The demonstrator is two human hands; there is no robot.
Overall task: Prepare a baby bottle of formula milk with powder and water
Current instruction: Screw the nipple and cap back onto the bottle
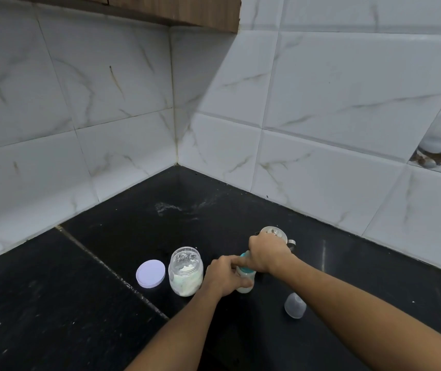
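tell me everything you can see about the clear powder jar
The jar is clear, plastic by its look, with a wide mouth and no lid on. It stands upright on the black counter, partly filled with whitish powder, some clinging to the walls. Its round pale lid lies flat just to its left, apart from it. The left hand is close on its right; whether they touch cannot be told.

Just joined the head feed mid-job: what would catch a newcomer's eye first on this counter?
Both hands meet on the baby bottle, low centre: the left hand grips its body, the right hand wraps its teal top. Just left stands the open powder jar, its white lid flat beside it. A clear cap lies to the right, and a white smear marks the black counter near the tiled corner.
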